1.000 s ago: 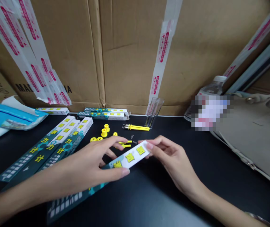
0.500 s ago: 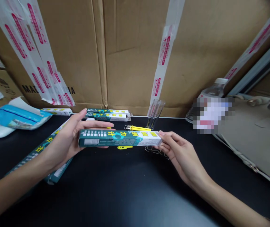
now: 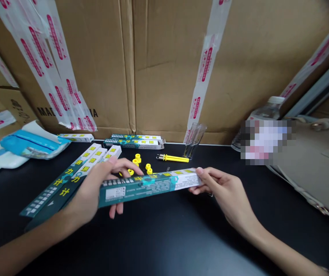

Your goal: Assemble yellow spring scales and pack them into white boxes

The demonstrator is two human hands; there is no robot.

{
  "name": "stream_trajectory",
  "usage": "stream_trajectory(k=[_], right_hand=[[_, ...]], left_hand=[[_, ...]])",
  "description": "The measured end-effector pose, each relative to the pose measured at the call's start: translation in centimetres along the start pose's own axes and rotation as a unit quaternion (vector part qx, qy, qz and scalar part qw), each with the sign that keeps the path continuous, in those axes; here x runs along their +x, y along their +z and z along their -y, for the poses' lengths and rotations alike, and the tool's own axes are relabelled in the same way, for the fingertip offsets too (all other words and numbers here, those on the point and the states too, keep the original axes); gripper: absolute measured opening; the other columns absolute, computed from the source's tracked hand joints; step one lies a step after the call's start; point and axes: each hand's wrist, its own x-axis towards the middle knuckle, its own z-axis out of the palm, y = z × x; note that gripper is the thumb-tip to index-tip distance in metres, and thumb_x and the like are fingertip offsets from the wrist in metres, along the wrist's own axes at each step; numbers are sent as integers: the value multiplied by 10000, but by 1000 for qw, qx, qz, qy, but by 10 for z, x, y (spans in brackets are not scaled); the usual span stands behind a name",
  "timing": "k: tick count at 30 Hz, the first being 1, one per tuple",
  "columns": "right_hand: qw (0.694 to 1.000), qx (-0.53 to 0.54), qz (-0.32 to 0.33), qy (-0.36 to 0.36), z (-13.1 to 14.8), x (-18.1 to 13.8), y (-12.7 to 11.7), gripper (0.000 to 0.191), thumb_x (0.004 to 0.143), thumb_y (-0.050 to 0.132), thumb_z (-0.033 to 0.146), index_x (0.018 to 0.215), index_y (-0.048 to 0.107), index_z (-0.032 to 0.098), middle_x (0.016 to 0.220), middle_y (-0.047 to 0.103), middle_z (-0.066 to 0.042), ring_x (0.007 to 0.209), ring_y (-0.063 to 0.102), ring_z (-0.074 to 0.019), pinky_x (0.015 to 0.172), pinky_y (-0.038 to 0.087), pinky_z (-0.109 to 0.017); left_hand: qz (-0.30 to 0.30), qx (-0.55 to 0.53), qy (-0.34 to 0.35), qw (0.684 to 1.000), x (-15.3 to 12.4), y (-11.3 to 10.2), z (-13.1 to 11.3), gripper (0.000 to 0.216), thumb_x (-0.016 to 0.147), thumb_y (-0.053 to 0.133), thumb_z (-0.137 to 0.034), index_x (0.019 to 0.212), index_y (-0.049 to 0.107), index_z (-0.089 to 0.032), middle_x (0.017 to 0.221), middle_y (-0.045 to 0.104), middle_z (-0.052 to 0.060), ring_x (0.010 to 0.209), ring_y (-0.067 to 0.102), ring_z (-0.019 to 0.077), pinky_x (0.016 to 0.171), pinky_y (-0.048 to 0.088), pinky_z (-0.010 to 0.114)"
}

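Note:
A long green-and-white spring scale box (image 3: 144, 188) is held above the black table between both hands, its right end a little higher. My left hand (image 3: 91, 188) is wrapped about the green left end, with fingers over the top and fingertips showing below. My right hand (image 3: 224, 188) pinches the white right end between thumb and fingers. Just behind the box lie several small yellow plastic caps (image 3: 137, 158), and a yellow rod with a metal hook end (image 3: 176, 158). Clear plastic tubes (image 3: 194, 142) stand behind the rod. Whatever lies beneath my right fingers is mostly hidden.
Several similar boxes (image 3: 62, 180) lie at left, partly under my left forearm, with more boxes (image 3: 132, 142) along the back. A blue wipes packet (image 3: 34, 143) is at far left. A plastic bottle (image 3: 268, 109) and beige bag (image 3: 316, 165) stand right. A large carton (image 3: 167, 76) walls the back.
The held box has tilted, its left end moving down and its printed side turning more toward me. My left fingers have shifted over its top. The view has moved slightly left.

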Motion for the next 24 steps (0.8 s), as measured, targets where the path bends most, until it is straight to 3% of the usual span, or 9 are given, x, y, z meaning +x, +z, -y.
stream_trajectory(k=[1, 5, 8, 11, 13, 15, 18, 20, 24], right_hand=[[1000, -7, -9, -8, 0, 0, 0, 374, 744, 798, 544, 739, 760, 173, 673, 748, -65, 567, 703, -187, 580, 596, -270], [998, -5, -34, -42, -3, 3, -3, 336, 776, 775, 537, 795, 764, 201, 781, 762, -60, 620, 709, -191, 615, 594, -284], [997, -10, -44, -67, -6, 3, -5, 305, 825, 740, 515, 876, 775, 217, 855, 764, -54, 674, 701, -184, 637, 583, -278], [994, -35, -50, -88, -4, -1, -3, 304, 865, 701, 504, 969, 772, 227, 900, 762, -51, 702, 691, -179, 647, 574, -274], [992, -51, -51, -99, -1, -3, -1, 313, 881, 682, 502, 1013, 763, 230, 895, 760, -47, 694, 683, -173, 651, 576, -274], [991, -62, -43, -106, 1, -5, 2, 317, 892, 671, 491, 1059, 747, 233, 884, 760, -44, 696, 683, -173, 664, 586, -278], [991, -61, -2, -120, 1, -7, 4, 323, 899, 679, 444, 1159, 697, 254, 964, 762, -42, 781, 698, -185, 739, 601, -297], [989, -56, 44, -129, -1, -8, 4, 364, 907, 682, 405, 1248, 644, 282, 1128, 737, -48, 916, 700, -201, 835, 591, -318], [976, -86, 130, -150, -6, -13, 1, 530, 938, 652, 354, 1438, 475, 363, 1456, 554, -47, 1138, 637, -238, 983, 527, -376]], left_hand=[[6, 15, -17, 1000, -5, 4, 1, 628, 897, 370, -685, 999, 742, -190, 425, 528, -26, 252, 483, 110, 268, 358, 171], [44, 30, -53, 997, -24, 20, 3, 641, 889, 455, -675, 1351, 581, -249, 629, 689, 20, 329, 556, 121, 279, 362, 160], [81, 31, -81, 993, -31, 23, 4, 656, 859, 589, -615, 1444, 476, -340, 1037, 755, 90, 394, 606, 104, 308, 404, 164], [92, 57, -55, 993, -31, 19, 4, 578, 818, 683, -537, 1366, 560, -402, 1309, 671, 60, 812, 753, 221, 625, 615, 286], [93, 83, -47, 991, -31, 15, 2, 562, 814, 690, -529, 1351, 572, -416, 1344, 658, 34, 1111, 688, 289, 891, 590, 401], [112, 100, -59, 987, -30, 11, -4, 582, 828, 681, -526, 1382, 539, -421, 1398, 623, 21, 1242, 614, 298, 992, 535, 445], [183, 122, -86, 972, -31, 7, -12, 744, 754, 784, -430, 1432, 478, -415, 1341, 666, 22, 1199, 646, 280, 969, 555, 408], [203, 170, -79, 961, -32, 6, -11, 856, 689, 832, -349, 1449, 444, -423, 1245, 717, 11, 1106, 695, 266, 910, 587, 362], [135, 305, -15, 943, -35, 8, 4, 865, 695, 799, -333, 1459, 405, -429, 1178, 723, 6, 1051, 709, 258, 906, 587, 343]])
